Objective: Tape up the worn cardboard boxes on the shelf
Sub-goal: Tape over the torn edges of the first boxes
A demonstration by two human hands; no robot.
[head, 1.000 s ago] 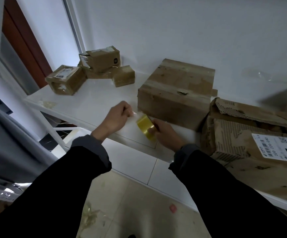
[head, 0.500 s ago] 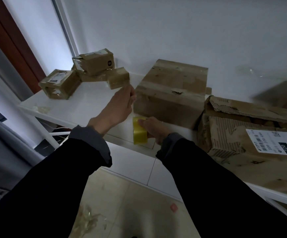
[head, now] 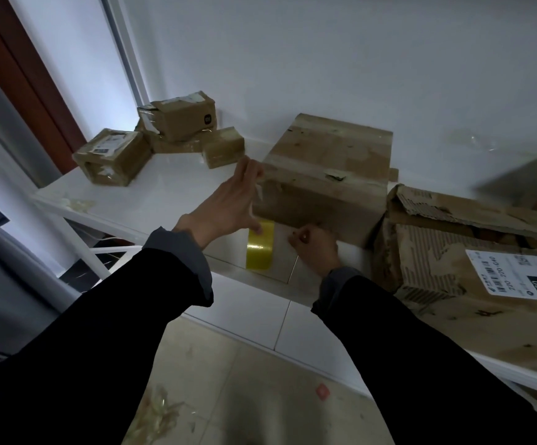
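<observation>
A worn mid-sized cardboard box (head: pixel 328 175) sits on the white shelf (head: pixel 164 200) against the wall. My left hand (head: pixel 228 200) lies with straight fingers against the box's front left corner, where a strip of clear tape shows beside the palm. Just below that hand, a yellow tape roll (head: pixel 260 245) stands on edge on the shelf. My right hand (head: pixel 313 248) is a short gap to the right of the roll, at the box's bottom front edge. Its fingers are curled, and what they hold is hidden.
A large torn box (head: pixel 472 268) with a white shipping label sits at the right, close to the mid box. Several small taped boxes (head: pixel 177 123) cluster at the shelf's far left. Tape scraps (head: pixel 158 412) litter the tiled floor below.
My left hand rose from the shelf to the box's front left corner and its fingers straightened. The tape roll turned upright and now sits apart from my right hand.
</observation>
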